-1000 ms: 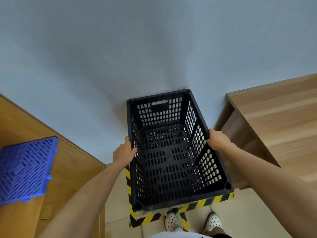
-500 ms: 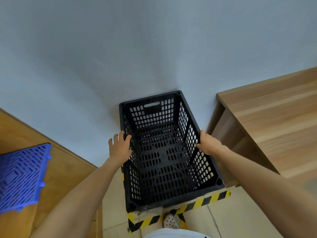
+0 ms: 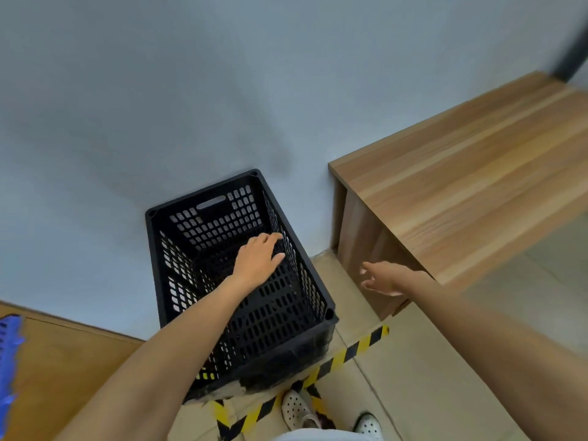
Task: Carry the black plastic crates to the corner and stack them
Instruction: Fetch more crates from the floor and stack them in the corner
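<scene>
The black crate [image 3: 241,281] sat on the tiled floor [image 3: 423,361] against the grey wall [image 3: 191,106], inside the yellow-and-black tape [image 3: 353,351]; nothing lay in it, its slotted bottom bare. The left hand [image 3: 257,261] hung over its opening, fingers loosely spread, gripping nothing. At three o'clock from the crate, the right hand [image 3: 385,280] hung open and blurred, fingers apart, in front of the wooden desk [image 3: 461,173]. At eight o'clock, a blue slotted panel [image 3: 8,361] lay on a wooden surface [image 3: 70,370]. White shoes [image 3: 297,412] showed at six o'clock.

Left hand [image 3: 257,261] and right hand [image 3: 386,280] reach forward, fingers spread, empty.
</scene>
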Demonstrator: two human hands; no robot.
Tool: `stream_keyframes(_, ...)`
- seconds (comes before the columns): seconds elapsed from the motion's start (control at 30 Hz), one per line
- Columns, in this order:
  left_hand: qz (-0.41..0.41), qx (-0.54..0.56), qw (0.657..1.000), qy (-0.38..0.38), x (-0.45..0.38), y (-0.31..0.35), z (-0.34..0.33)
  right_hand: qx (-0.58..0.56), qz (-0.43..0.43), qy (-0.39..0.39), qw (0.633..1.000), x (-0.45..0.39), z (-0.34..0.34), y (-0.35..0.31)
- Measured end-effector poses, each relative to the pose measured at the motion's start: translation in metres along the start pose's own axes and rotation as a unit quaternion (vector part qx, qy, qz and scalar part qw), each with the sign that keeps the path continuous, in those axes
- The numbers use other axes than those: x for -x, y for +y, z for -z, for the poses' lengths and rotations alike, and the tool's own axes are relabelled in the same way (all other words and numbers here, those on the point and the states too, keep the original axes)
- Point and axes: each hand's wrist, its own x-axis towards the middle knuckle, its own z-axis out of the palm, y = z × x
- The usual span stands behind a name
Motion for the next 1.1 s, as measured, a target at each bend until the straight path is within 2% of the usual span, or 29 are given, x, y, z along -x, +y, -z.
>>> stream_keyframes(0.1, -0.049, -0.008, 0.999, 0.004, -0.016, 0.039, 0.007, -0.009, -0.030, 0.011, 0.999, 0.015, -0.003, 0.035)
stream_keyframes(0.27, -0.123, -0.031, 0.991, -0.044, -0.044, 0.108, 0.003, -0.071, -0.060, 0.042, 0.995, 0.051, -0.009, 0.089)
stream_keyframes(0.43, -0.243, -0.061, 0.965, -0.079, -0.065, 0.188, -0.015, -0.152, -0.150, 0.071, 0.974, 0.105, -0.037, 0.149)
stream_keyframes(0.57, -0.369, -0.171, 0.907, -0.110, -0.078, 0.242, -0.039, -0.164, -0.249, 0.092, 0.950, 0.150, -0.074, 0.183)
stream_keyframes(0.73, -0.476, -0.232, 0.828, -0.187, -0.069, 0.280, -0.070, -0.216, -0.328, 0.076, 0.916, 0.188, -0.119, 0.182)
stream_keyframes(0.83, -0.507, -0.257, 0.775, -0.277, -0.060, 0.285, -0.090, -0.270, -0.353, 0.078, 0.893, 0.192, -0.140, 0.161)
stream_keyframes(0.9, -0.516, -0.267, 0.753, -0.309, -0.057, 0.285, -0.103, -0.303, -0.362, 0.093, 0.876, 0.193, -0.151, 0.144)
stream_keyframes(1.1, -0.566, -0.312, 0.698, -0.308, -0.035, 0.316, -0.125, -0.378, -0.412, 0.116, 0.821, 0.236, -0.203, 0.109)
